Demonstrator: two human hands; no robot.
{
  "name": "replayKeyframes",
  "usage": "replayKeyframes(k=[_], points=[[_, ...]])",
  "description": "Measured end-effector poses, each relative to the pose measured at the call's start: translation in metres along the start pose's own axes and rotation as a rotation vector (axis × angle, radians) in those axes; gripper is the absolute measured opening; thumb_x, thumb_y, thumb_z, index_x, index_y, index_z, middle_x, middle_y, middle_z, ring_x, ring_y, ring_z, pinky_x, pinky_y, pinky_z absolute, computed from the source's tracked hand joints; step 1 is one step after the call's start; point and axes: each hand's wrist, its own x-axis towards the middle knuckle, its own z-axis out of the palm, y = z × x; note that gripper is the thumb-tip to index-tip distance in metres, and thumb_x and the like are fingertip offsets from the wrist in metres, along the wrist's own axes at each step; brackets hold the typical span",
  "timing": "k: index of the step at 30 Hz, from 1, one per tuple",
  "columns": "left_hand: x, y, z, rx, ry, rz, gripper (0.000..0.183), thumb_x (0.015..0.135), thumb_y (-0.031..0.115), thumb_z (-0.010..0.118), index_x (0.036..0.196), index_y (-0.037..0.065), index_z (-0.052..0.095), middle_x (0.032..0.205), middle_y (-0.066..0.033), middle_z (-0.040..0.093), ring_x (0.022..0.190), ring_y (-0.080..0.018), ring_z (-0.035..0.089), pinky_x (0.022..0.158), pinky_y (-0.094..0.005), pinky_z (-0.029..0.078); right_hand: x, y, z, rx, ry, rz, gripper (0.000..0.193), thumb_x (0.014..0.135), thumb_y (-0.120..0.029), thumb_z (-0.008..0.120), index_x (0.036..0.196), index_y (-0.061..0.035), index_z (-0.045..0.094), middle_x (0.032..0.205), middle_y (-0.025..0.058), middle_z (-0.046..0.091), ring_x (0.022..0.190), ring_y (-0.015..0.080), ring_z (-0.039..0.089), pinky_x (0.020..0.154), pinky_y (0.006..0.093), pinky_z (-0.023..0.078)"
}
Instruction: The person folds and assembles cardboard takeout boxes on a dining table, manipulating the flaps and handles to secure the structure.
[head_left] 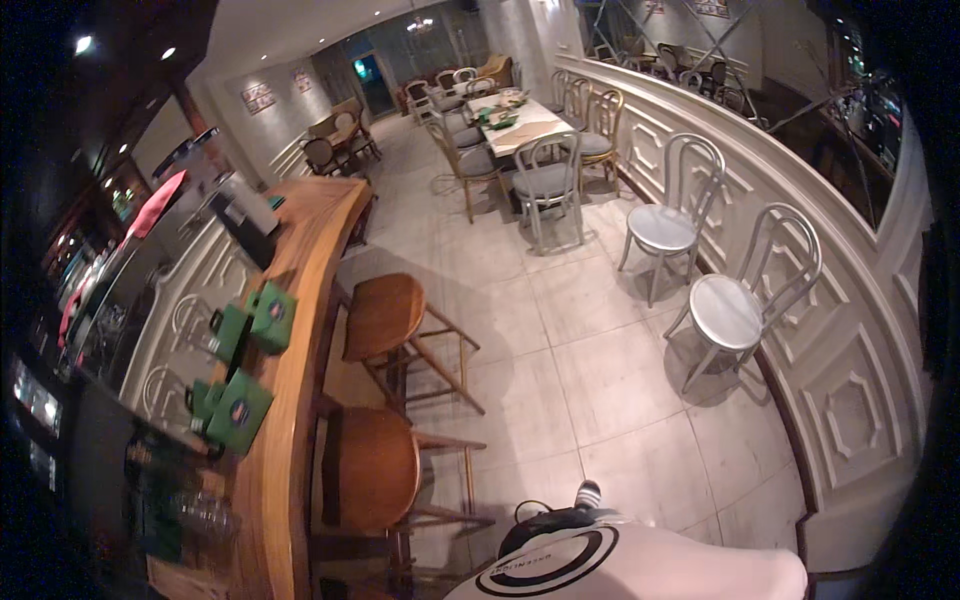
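Neither my left hand nor my right hand shows. At the bottom edge is my pale shirt [680, 565] with a dark ring print, and past it one striped shoe or sock [588, 494] on the tiles. To my left runs a wooden bar counter [300, 240] with a wavy edge. Green caddies or boxes with handles, one nearer [240, 412] and one farther [270, 318], stand on it. Clear glasses [210, 512] sit at its near end, dim and hard to make out.
Two wooden stools, a near one [370, 470] and a farther one [385, 317], stand along the counter. On the right, two silver metal chairs [725, 312] [662, 228] line the panelled wall [850, 420]. Ahead, a long white table [520, 132] has chairs around it. Pale tiled floor [560, 370] lies between.
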Motion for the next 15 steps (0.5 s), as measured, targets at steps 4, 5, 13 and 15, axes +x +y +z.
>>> replayKeyframes(k=[4,5,13,15], points=[[0.094,0.062,0.077,0.042,-0.213,0.000,0.041,0.102,0.030,0.060,0.131,0.002,0.060,0.126,-0.0150,0.065,0.116,-0.0300,0.062,0.103,-0.0430,0.048,0.045,-0.026,-0.028,0.165,-0.050,0.107,0.032,0.088,-0.025,0.074,0.112,-0.0038,0.071,0.088,0.0124,0.070,0.080,0.0236,0.066,0.074,0.0420,0.055],[0.117,0.077,0.095,0.049,-0.258,0.012,0.041,0.102,0.030,0.060,0.131,0.002,0.060,0.126,-0.0151,0.065,0.116,-0.0302,0.062,0.104,-0.0431,0.048,0.058,-0.038,-0.031,0.198,-0.053,0.079,0.032,0.088,-0.025,0.074,0.112,-0.0037,0.071,0.088,0.0124,0.070,0.080,0.0236,0.066,0.074,0.0420,0.055],[0.223,0.150,0.200,0.076,-0.524,-0.022,0.041,0.101,0.026,0.060,0.132,0.000,0.059,0.128,-0.0165,0.064,0.118,-0.0313,0.061,0.104,-0.0435,0.048,0.163,-0.191,-0.055,0.391,-0.106,-0.178,0.033,0.089,-0.025,0.073,0.113,-0.0027,0.070,0.087,0.0126,0.070,0.078,0.0238,0.067,0.071,0.0424,0.054],[0.242,0.154,0.219,0.087,-0.567,-0.062,0.041,0.101,0.025,0.060,0.133,0.000,0.059,0.129,-0.0169,0.064,0.118,-0.0316,0.061,0.104,-0.0436,0.048,0.176,-0.220,-0.059,0.404,-0.116,-0.171,0.033,0.089,-0.025,0.072,0.113,-0.0025,0.069,0.087,0.0127,0.070,0.077,0.0239,0.067,0.071,0.0425,0.054]])
